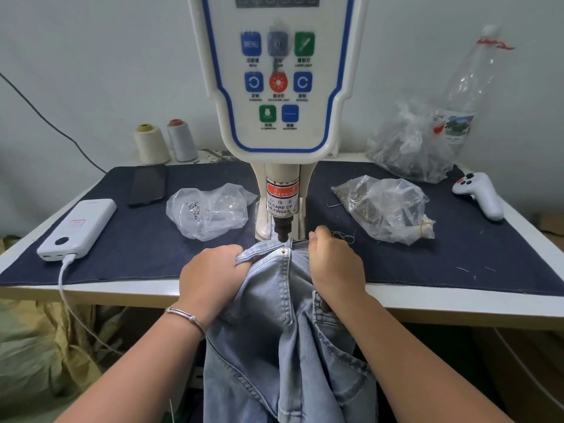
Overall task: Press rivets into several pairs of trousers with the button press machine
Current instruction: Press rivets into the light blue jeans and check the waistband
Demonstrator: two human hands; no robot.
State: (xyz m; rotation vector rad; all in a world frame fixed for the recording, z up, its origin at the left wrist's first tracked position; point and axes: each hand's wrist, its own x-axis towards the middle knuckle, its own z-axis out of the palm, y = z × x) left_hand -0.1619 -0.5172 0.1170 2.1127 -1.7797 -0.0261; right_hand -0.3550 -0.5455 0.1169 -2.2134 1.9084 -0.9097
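1. Trousers [287, 346], pale blue denim: we see them hang from the bench [457, 306] edge toward us, their top corner laid up just under the press head.
2. Left hand [210, 279]: fingers curled, gripping a fold of the denim at the left of the seam. A bracelet [186, 317] sits on the wrist.
3. Right hand [335, 267]: fingers curled down over the cloth at the right of the seam, holding it in place; we cannot see its fingertips.
4. Rivet [283, 252], brass: it sits in the denim between both hands, just in front of the punch [283, 228].
5. Step in hand, as we judge it: placing the trousers at the press, with one rivet seemingly set at this corner. The next move calls for the following rivet spot to be slid squarely under the punch, fingers kept clear of it.
6. Button press machine [279, 87]: white body with a blue-edged control panel and a finger warning label above the punch.
7. Plastic bags [210, 209] of small metal parts lie either side of the machine on the dark cloth.
8. Farther off: power bank [79, 227], phone [148, 186], two thread cones [164, 143], white controller [479, 195].
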